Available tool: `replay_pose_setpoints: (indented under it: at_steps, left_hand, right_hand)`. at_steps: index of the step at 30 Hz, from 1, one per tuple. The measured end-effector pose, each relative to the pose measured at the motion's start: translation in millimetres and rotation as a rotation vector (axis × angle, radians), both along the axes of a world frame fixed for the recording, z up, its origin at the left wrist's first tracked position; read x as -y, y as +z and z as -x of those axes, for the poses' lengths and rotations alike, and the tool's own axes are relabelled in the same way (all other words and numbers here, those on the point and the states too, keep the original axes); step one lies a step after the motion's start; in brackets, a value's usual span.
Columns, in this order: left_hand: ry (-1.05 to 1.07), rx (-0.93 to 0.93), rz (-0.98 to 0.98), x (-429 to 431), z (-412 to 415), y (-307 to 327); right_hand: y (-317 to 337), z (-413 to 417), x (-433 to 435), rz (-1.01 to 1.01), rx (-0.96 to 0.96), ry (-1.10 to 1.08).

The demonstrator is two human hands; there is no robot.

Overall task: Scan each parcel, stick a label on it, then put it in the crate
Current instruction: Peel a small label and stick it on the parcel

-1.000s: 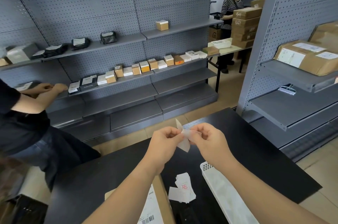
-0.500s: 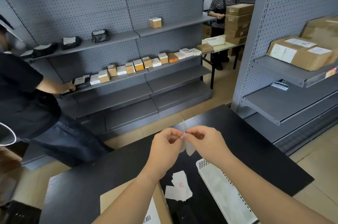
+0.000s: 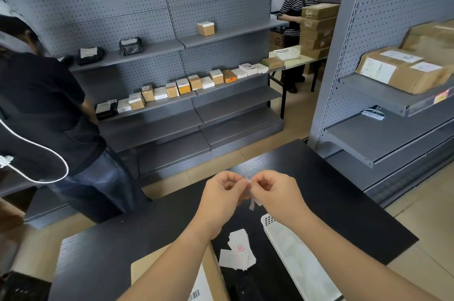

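One label (image 3: 252, 202) turned edge-on — left hand (image 3: 221, 198), right hand (image 3: 275, 195) pinching.

Stockroom, grey pegboard shelving (image 3: 157, 13), rows of small boxes (image 3: 183, 85), stacked cartons (image 3: 317, 27)

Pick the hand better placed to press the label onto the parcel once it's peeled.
Left, probably. The left hand and right hand both pinch the label above the table, but the parcel lies under the left forearm; the crate sits under the right one.
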State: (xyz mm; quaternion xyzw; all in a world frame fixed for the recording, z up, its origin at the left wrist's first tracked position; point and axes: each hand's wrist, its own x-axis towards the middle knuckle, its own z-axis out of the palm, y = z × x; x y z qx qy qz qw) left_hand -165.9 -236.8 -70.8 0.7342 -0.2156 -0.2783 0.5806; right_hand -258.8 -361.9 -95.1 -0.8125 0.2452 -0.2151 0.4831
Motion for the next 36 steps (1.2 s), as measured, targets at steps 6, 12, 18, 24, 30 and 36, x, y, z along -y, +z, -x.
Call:
replay_pose_setpoints:
  at_steps: [6,12,18,24,30,36]
  left_hand:
    - [-0.037,0.068,-0.036,5.5,1.2,-3.1]
    - [-0.023,-0.07,-0.044,11.9,5.9,-17.3]
    - [0.026,-0.21,-0.095,18.1,11.4,-45.9]
    - [0.044,-0.235,-0.158,23.7,19.2,-69.9]
    - [0.05,-0.279,-0.236,30.8,26.4,-100.3]
    - [0.04,-0.323,-0.254,36.6,31.9,-121.2]
  right_hand:
    - [-1.2,6.0,7.0,0.001,-0.029,0.008]
    - [-16.3,20.2,16.1,-0.196,-0.024,-0.161]
    - [-36.2,43.4,25.4,-0.317,-0.075,-0.29]
    - [-58.0,69.9,33.0,-0.347,-0.133,-0.344]
    - [-88.0,91.4,37.9,-0.374,-0.148,-0.41]
    - [-108.4,101.7,40.6,-0.417,-0.19,-0.418]
